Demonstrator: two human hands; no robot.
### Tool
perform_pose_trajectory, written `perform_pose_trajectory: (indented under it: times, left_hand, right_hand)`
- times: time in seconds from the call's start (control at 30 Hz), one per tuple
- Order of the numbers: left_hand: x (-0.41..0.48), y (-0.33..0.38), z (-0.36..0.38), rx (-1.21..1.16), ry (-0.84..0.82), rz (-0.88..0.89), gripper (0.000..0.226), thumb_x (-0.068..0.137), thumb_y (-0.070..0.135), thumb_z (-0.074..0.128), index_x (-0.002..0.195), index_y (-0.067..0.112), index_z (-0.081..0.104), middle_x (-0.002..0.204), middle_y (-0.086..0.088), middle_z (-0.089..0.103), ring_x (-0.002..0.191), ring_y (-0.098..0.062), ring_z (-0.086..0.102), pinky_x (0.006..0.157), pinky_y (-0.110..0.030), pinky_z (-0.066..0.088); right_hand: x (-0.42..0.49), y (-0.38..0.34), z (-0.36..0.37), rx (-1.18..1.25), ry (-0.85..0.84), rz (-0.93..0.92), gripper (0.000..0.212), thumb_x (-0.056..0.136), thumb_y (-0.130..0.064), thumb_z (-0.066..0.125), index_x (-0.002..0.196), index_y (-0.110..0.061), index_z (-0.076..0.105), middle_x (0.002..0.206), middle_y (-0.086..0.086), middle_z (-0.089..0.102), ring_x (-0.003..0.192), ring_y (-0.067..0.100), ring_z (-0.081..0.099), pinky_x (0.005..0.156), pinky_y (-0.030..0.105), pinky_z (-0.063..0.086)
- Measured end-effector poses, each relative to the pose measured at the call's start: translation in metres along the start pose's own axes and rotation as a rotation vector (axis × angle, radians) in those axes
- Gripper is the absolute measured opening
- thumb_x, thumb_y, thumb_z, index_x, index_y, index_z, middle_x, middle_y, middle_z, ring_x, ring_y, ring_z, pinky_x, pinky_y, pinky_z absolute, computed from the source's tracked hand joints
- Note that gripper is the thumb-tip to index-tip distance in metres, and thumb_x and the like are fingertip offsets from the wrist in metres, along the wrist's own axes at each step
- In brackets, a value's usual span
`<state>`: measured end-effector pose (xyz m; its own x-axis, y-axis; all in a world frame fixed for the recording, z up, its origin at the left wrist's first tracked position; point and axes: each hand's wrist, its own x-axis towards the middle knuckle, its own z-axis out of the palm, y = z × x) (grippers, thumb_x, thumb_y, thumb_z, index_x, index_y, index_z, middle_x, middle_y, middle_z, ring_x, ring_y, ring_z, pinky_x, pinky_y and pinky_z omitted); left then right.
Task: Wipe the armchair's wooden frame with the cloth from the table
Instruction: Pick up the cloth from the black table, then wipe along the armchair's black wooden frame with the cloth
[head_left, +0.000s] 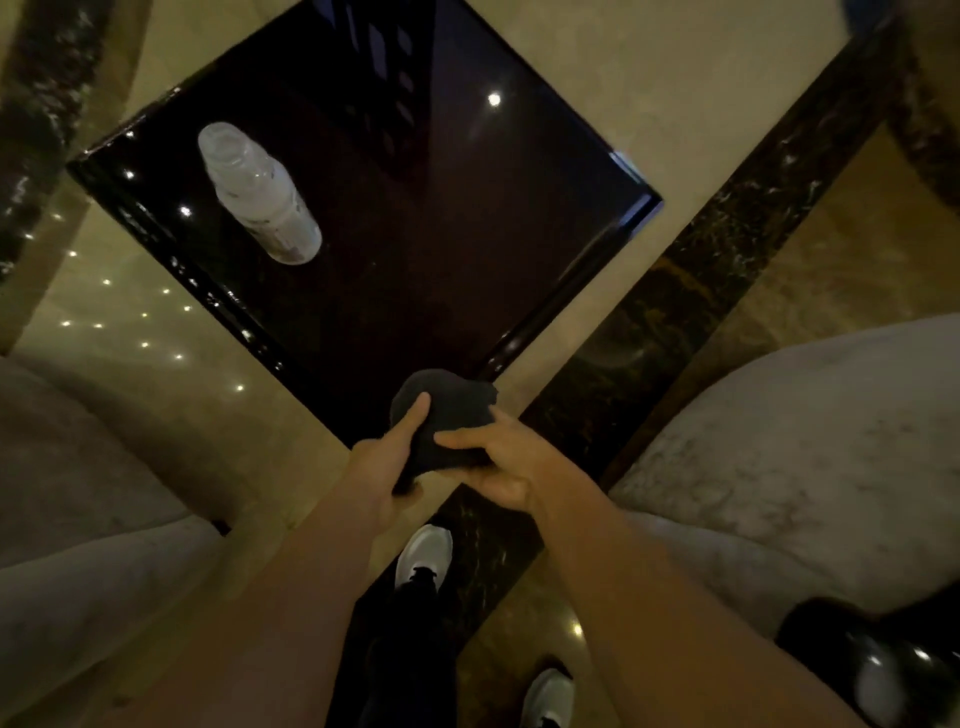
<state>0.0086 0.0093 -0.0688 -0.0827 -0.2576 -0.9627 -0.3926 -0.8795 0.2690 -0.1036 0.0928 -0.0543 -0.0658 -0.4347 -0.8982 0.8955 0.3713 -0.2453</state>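
A dark cloth (451, 415) is bunched between both hands, just over the near corner of the glossy black table (441, 249). My left hand (387, 467) grips its left side with the thumb pressed on top. My right hand (501, 462) holds its right side, fingers curled under it. A grey upholstered armchair (789, 457) sits at the right, with a glossy dark piece of its frame (883, 660) at the lower right. Another grey cushioned seat (78, 519) is at the left.
A clear plastic bottle (260, 195) stands on the table's left part. The floor is polished beige marble with a dark marble band (675, 301) running diagonally under my white shoes (423, 556).
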Motion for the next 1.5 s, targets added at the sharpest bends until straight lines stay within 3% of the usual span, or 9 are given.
perform_pose_trajectory:
  times: [0.23, 0.37, 0.6, 0.83, 0.93, 1.07, 1.23, 1.33, 1.5]
  left_hand:
    - [-0.095, -0.07, 0.05, -0.159, -0.382, 0.202, 0.028, 0.09, 0.003, 0.065, 0.117, 0.009, 0.07, 0.112, -0.017, 0.074, 0.091, -0.028, 0.076, 0.069, -0.041, 0.062]
    - [-0.163, -0.14, 0.064, -0.071, -0.462, 0.236, 0.029, 0.091, 0.011, 0.064, 0.12, 0.009, 0.07, 0.12, -0.02, 0.071, 0.102, -0.033, 0.072, 0.081, -0.047, 0.059]
    - [-0.265, -0.222, 0.1, 0.152, -0.494, 0.298, 0.046, 0.073, 0.022, 0.08, 0.117, 0.018, 0.071, 0.112, -0.011, 0.076, 0.097, -0.029, 0.075, 0.069, -0.041, 0.062]
    - [-0.295, -0.199, 0.179, 0.45, -0.519, 0.723, 0.024, 0.074, 0.035, 0.082, 0.094, 0.045, 0.072, 0.096, 0.017, 0.077, 0.089, -0.006, 0.074, 0.065, -0.021, 0.059]
    - [-0.285, -0.183, 0.202, 0.664, -0.443, 0.959, 0.033, 0.072, 0.045, 0.079, 0.101, 0.048, 0.063, 0.094, 0.028, 0.071, 0.086, 0.006, 0.067, 0.059, -0.007, 0.05]
    - [-0.245, -0.183, 0.191, 1.06, -0.379, 0.873, 0.087, 0.075, 0.039, 0.083, 0.149, 0.028, 0.04, 0.144, 0.005, 0.053, 0.13, -0.018, 0.052, 0.103, -0.044, 0.05]
    - [-0.212, -0.209, 0.166, 1.074, -0.512, 1.03, 0.119, 0.065, 0.041, 0.087, 0.159, 0.024, 0.018, 0.16, 0.005, 0.035, 0.142, -0.01, 0.04, 0.114, -0.042, 0.041]
    - [-0.185, -0.231, 0.167, 1.057, -0.363, 1.027, 0.137, 0.057, 0.048, 0.09, 0.161, 0.022, 0.005, 0.162, 0.012, 0.024, 0.142, -0.004, 0.032, 0.114, -0.031, 0.034]
    - [-0.164, -0.26, 0.174, 0.945, -0.313, 1.116, 0.056, 0.099, 0.023, 0.058, 0.151, 0.02, 0.04, 0.14, 0.008, 0.057, 0.128, -0.012, 0.054, 0.095, -0.015, 0.05]
  right_hand:
    - [-0.124, 0.05, -0.073, 0.199, -0.059, -0.14, 0.045, 0.089, 0.02, 0.053, 0.109, -0.017, 0.068, 0.12, 0.013, 0.065, 0.099, 0.033, 0.069, 0.067, 0.04, 0.062]
    - [-0.216, 0.098, -0.125, 0.303, -0.105, -0.222, 0.048, 0.093, 0.016, 0.049, 0.096, -0.021, 0.079, 0.105, 0.007, 0.076, 0.091, 0.029, 0.075, 0.068, 0.04, 0.062]
    - [-0.356, 0.149, -0.208, 0.348, -0.065, -0.319, 0.043, 0.093, 0.016, 0.049, 0.119, -0.015, 0.063, 0.129, 0.015, 0.061, 0.112, 0.038, 0.063, 0.078, 0.048, 0.063]
    - [-0.406, 0.112, -0.253, 0.38, 0.14, -0.527, 0.055, 0.09, 0.011, 0.058, 0.139, -0.012, 0.055, 0.136, 0.015, 0.061, 0.117, 0.036, 0.064, 0.082, 0.046, 0.061]
    - [-0.403, 0.096, -0.265, 0.007, 0.457, -0.502, 0.064, 0.091, -0.007, 0.069, 0.149, -0.016, 0.044, 0.137, 0.01, 0.061, 0.121, 0.029, 0.062, 0.096, 0.043, 0.055]
    - [-0.366, 0.098, -0.262, -1.096, 1.208, -0.787, 0.057, 0.095, -0.036, 0.06, 0.145, -0.017, 0.044, 0.144, 0.01, 0.052, 0.133, 0.029, 0.048, 0.108, 0.043, 0.04]
    - [-0.283, 0.078, -0.237, -1.834, 0.741, -1.018, 0.058, 0.104, -0.05, 0.026, 0.157, -0.025, 0.027, 0.166, 0.006, 0.024, 0.154, 0.032, 0.007, 0.122, 0.049, 0.0]
    - [-0.248, 0.066, -0.254, -1.871, 0.812, -0.962, 0.061, 0.105, -0.051, 0.02, 0.158, -0.021, 0.024, 0.166, 0.008, 0.025, 0.155, 0.029, 0.007, 0.122, 0.043, -0.004]
    - [-0.248, 0.142, -0.256, -1.578, 1.023, -0.962, 0.063, 0.106, -0.047, 0.011, 0.159, -0.014, 0.017, 0.167, 0.011, 0.016, 0.155, 0.033, 0.002, 0.125, 0.05, -0.002]
